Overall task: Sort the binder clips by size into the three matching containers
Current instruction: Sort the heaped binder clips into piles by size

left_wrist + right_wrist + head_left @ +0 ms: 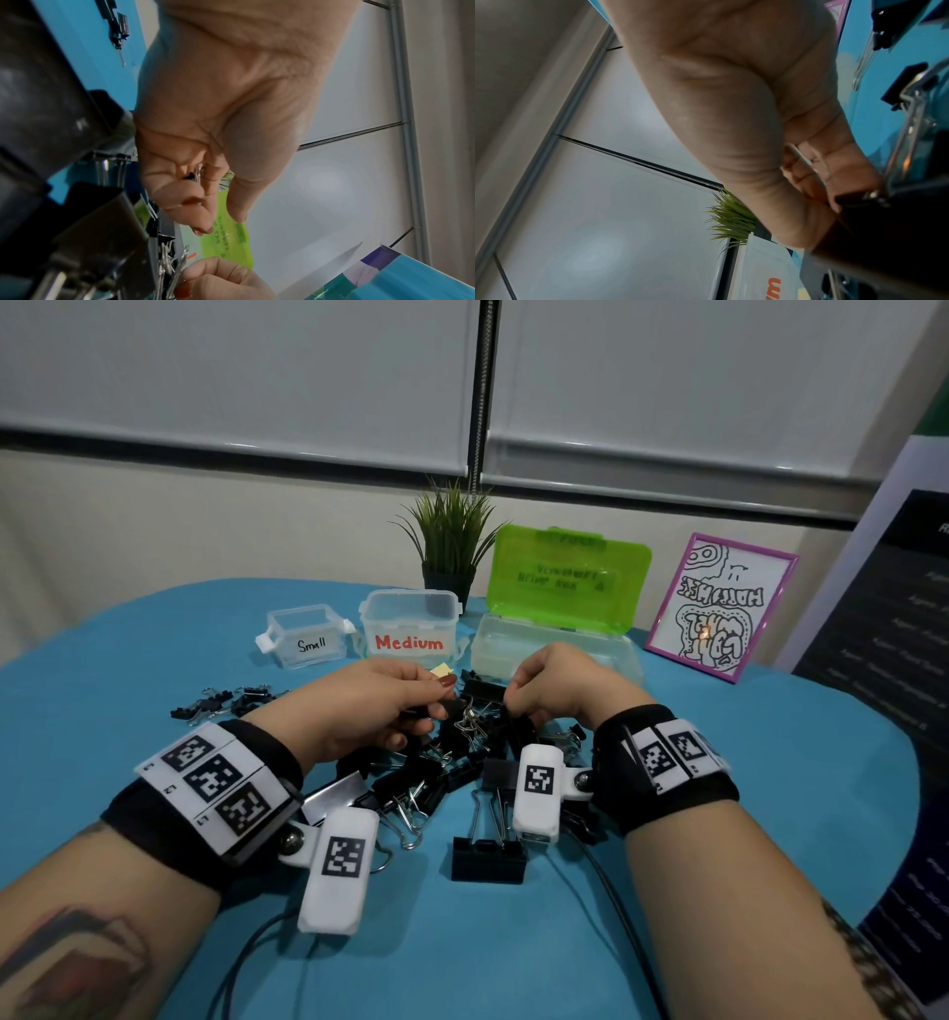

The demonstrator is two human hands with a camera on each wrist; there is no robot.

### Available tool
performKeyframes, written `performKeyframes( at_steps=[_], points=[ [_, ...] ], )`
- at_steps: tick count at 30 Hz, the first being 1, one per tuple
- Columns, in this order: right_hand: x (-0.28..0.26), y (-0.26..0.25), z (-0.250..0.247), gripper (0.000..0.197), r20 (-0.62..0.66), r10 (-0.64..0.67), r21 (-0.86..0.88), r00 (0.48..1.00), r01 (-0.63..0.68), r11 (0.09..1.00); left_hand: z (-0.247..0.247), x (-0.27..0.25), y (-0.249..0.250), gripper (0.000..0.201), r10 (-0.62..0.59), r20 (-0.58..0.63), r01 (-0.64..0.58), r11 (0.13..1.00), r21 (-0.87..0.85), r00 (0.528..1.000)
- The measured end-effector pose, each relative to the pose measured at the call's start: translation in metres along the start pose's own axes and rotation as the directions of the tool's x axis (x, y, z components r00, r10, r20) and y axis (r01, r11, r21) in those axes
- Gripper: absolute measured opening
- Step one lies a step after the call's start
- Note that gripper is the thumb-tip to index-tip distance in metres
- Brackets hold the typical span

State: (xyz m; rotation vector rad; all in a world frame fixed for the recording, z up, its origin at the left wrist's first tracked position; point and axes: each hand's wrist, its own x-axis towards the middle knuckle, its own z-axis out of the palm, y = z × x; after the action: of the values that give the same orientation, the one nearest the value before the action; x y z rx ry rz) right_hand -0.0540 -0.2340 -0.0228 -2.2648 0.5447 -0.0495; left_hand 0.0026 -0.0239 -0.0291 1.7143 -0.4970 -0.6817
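A pile of black binder clips (462, 762) lies mid-table on the blue cloth, with a large clip (488, 857) at its front. My left hand (436, 706) hovers over the pile's far left. Its fingers are curled round a small clip (194, 174), seen in the left wrist view. My right hand (513, 701) is at the pile's far right, curled and pinching a black clip (854, 200) by its body and wire handles. Behind stand the "Small" box (308, 636), the "Medium" box (411, 624) and a larger clear box with a green lid (565, 577), all open.
Several small clips (221, 701) lie apart at the left. A potted plant (452, 541) and a purple-framed drawing (719, 608) stand at the back. A dark banner (898, 660) rises at the right. Cables (616, 916) trail from the wrist cameras over the cloth.
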Motion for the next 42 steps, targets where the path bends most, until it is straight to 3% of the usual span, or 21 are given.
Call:
performKeyframes(
  at_steps=[8, 11, 14, 17, 19, 21, 23, 25, 27, 29, 32, 35, 38, 40, 42],
  points=[
    [0.000, 0.000, -0.007, 0.010, -0.048, -0.011, 0.108, 0.999, 0.016, 0.994, 0.000, -0.001, 0.000, 0.024, 0.002, -0.003, -0.002, 1.000, -0.005, 1.000],
    [-0.002, -0.001, -0.008, 0.011, -0.103, -0.091, 0.245, 0.991, 0.114, 0.963, 0.001, -0.003, 0.001, 0.025, -0.008, 0.001, 0.008, 1.000, -0.024, 1.000],
    [-0.011, -0.013, -0.004, 0.010, -0.077, -0.254, 0.447, 0.964, 0.261, 0.856, 0.002, -0.003, 0.004, 0.050, -0.050, 0.020, 0.051, 0.994, -0.101, 0.999],
    [-0.018, -0.024, 0.008, 0.019, 0.013, -0.382, 0.567, 0.924, 0.308, 0.764, 0.001, -0.001, 0.006, 0.068, -0.077, 0.097, 0.097, 0.971, -0.218, 0.992],
    [-0.020, -0.027, 0.014, 0.018, 0.067, -0.430, 0.608, 0.901, 0.304, 0.733, 0.000, -0.001, 0.007, 0.064, -0.066, 0.142, 0.104, 0.955, -0.278, 0.988],
    [-0.019, -0.027, 0.015, 0.018, 0.074, -0.430, 0.641, 0.900, 0.288, 0.712, 0.002, -0.003, 0.007, 0.038, -0.040, 0.137, 0.083, 0.942, -0.325, 0.990],
    [-0.016, -0.024, 0.011, 0.016, 0.012, -0.368, 0.585, 0.930, 0.292, 0.756, -0.001, -0.002, 0.006, 0.014, -0.039, 0.082, 0.063, 0.948, -0.311, 0.996],
    [-0.010, -0.018, 0.005, 0.011, -0.109, -0.263, 0.320, 0.959, 0.284, 0.904, -0.010, 0.000, 0.005, 0.020, -0.041, -0.017, 0.037, 0.979, -0.201, 0.999],
    [-0.003, -0.010, 0.000, 0.014, -0.207, -0.130, 0.047, 0.970, 0.143, 0.989, -0.025, 0.001, 0.006, 0.022, -0.005, -0.192, 0.021, 0.997, 0.080, 0.981],
    [0.001, -0.004, -0.003, 0.025, -0.190, 0.004, -0.051, 0.982, -0.014, 0.999, -0.045, 0.001, 0.008, 0.025, 0.087, -0.402, 0.068, 0.932, 0.356, 0.911],
    [0.000, -0.004, 0.001, 0.048, -0.113, 0.100, -0.131, 0.989, -0.114, 0.985, -0.080, 0.000, 0.009, 0.031, 0.136, -0.542, 0.228, 0.804, 0.550, 0.829],
    [0.000, -0.007, 0.007, 0.058, -0.082, 0.136, -0.100, 0.987, -0.144, 0.984, -0.104, -0.001, 0.006, 0.032, 0.063, -0.559, 0.414, 0.605, 0.680, 0.827],
    [0.000, -0.008, 0.009, 0.050, -0.052, 0.151, -0.083, 0.987, -0.155, 0.984, -0.118, -0.002, 0.000, 0.032, 0.025, -0.573, 0.502, 0.450, 0.738, 0.819],
    [0.000, -0.007, 0.009, 0.032, -0.012, 0.153, -0.039, 0.988, -0.154, 0.987, -0.124, 0.001, -0.003, 0.037, -0.010, -0.556, 0.517, 0.380, 0.767, 0.831],
    [0.000, -0.008, 0.009, 0.017, 0.011, 0.151, -0.008, 0.988, -0.151, 0.989, -0.117, -0.001, 0.000, 0.033, -0.012, -0.556, 0.513, 0.404, 0.758, 0.831]
  ],
)
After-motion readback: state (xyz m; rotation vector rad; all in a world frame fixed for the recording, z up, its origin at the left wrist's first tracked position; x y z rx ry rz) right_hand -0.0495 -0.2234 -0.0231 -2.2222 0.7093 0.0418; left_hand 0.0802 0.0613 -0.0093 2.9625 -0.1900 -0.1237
